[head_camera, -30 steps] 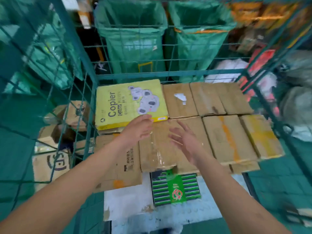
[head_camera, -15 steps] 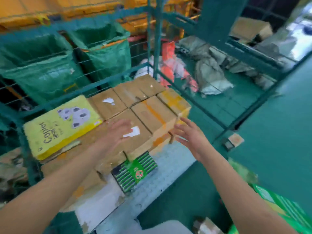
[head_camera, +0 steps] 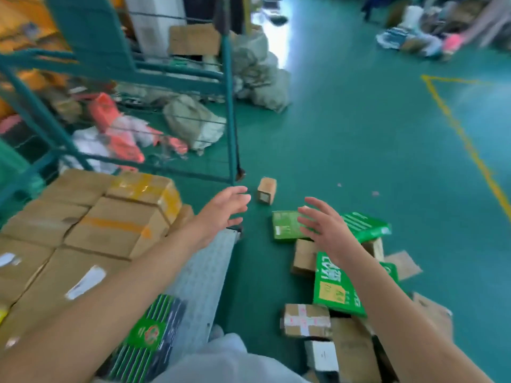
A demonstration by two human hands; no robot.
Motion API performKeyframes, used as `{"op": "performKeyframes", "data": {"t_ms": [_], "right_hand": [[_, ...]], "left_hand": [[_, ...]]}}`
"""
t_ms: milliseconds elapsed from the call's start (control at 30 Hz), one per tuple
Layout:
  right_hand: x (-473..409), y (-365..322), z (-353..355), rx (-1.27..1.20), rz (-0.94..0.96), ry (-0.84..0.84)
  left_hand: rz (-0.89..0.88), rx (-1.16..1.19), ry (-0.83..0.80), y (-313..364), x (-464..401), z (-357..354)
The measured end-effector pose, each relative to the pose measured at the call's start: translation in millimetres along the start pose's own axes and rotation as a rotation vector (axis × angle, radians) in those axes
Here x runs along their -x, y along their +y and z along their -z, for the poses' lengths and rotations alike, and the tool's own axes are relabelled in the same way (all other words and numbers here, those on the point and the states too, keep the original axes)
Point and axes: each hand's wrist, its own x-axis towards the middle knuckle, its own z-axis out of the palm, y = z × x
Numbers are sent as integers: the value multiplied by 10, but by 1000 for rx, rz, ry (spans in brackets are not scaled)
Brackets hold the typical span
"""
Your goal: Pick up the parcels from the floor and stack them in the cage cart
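Note:
Parcels lie scattered on the green floor at the right: a flat green box [head_camera: 367, 226], a green box with white letters [head_camera: 336, 288], a taped brown box [head_camera: 305, 320] and a small brown cube [head_camera: 267, 190] standing apart. The cage cart [head_camera: 210, 261] at the left holds stacked brown cartons [head_camera: 110, 228] and a striped green box [head_camera: 149, 335]. My left hand [head_camera: 222, 210] reaches out empty with fingers spread, over the cart's front corner. My right hand [head_camera: 325, 226], also empty and spread, hovers above the flat green box.
The cart's teal post [head_camera: 231, 111] and mesh side stand behind the cartons. Grey sacks [head_camera: 193, 121] and orange-white bags [head_camera: 119, 128] lie beyond the mesh. A yellow floor line [head_camera: 464, 139] runs at the right. My pale trouser leg [head_camera: 221, 360] is at the bottom.
My view swung right from the stacked cartons in the cart to the floor. Both empty hands left the cartons and now reach toward the parcels on the floor.

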Motion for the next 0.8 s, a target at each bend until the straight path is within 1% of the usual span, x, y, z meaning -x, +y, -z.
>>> {"op": "performKeyframes", "data": {"t_ms": [100,333,433,600,800], "right_hand": [[102,86,462,-71,12,136],[221,212,1085,-183,4,395],[220,242,1232,-248,-10,525],[256,289,1346,-326,-43,692],[451,431,1349,-396,-81,886]], "left_hand": [[5,-52,-154,125,-309,-470],[36,-158,-469,364,-943,-1285],[49,-228,-600,479,-1235,-1559],[45,-359,-778,613,-1697,-1911],[82,-443,-955,553,-1903,-2369]]}}
